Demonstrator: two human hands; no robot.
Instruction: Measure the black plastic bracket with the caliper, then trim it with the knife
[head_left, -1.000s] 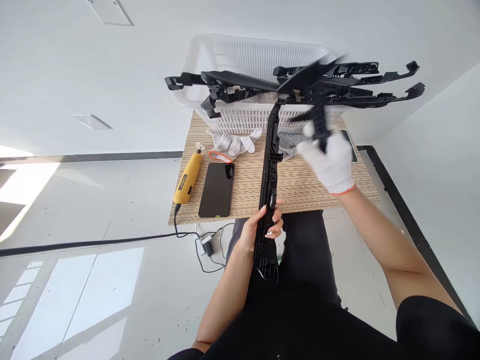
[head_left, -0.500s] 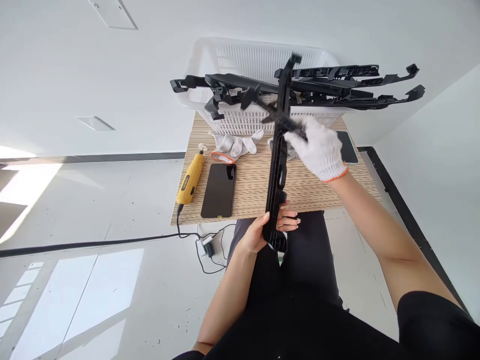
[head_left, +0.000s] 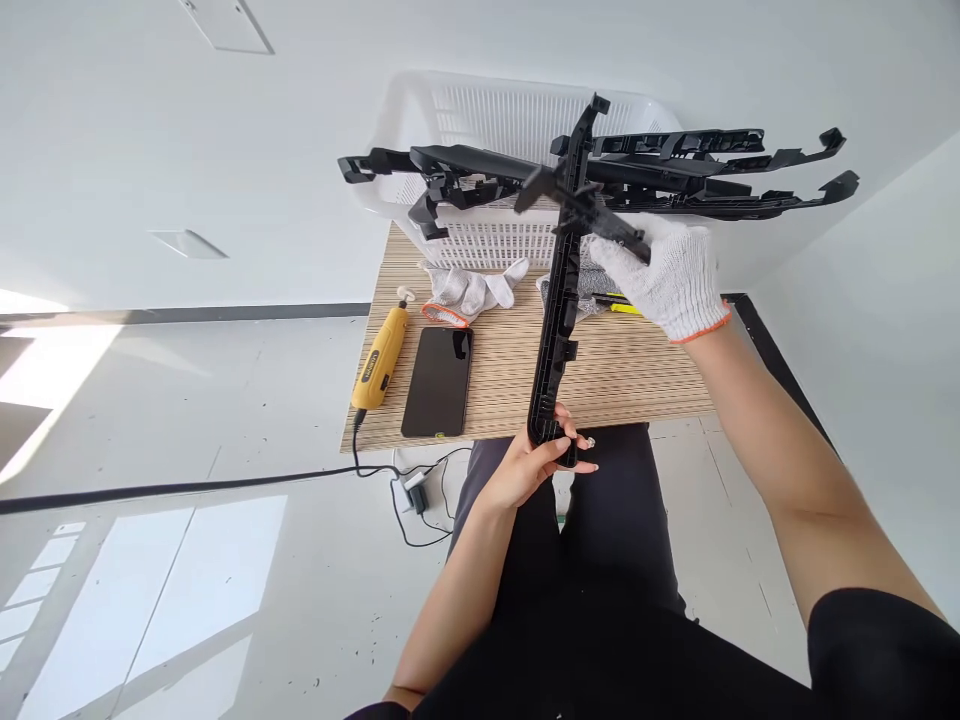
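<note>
A long black plastic trim part [head_left: 559, 310] stands nearly upright over the wooden table [head_left: 622, 370]. My bare left hand [head_left: 534, 466] grips its lower end. My gloved right hand [head_left: 670, 280] is closed on a second, shorter black part [head_left: 581, 206] that lies across the long one near its top. Several more long black parts [head_left: 705, 170] lie across the rim of a white basket [head_left: 480, 110] behind.
On the table lie a yellow rotary tool [head_left: 381, 358] with a black cord, a black phone [head_left: 437, 380], a pair of white gloves [head_left: 469, 288] and a grey cloth [head_left: 589, 285]. My legs in black are under the table's near edge.
My left hand has pushed the long part up and forward, so its top now reaches the basket. My right hand has swung its shorter part from the right to across the long part's top.
</note>
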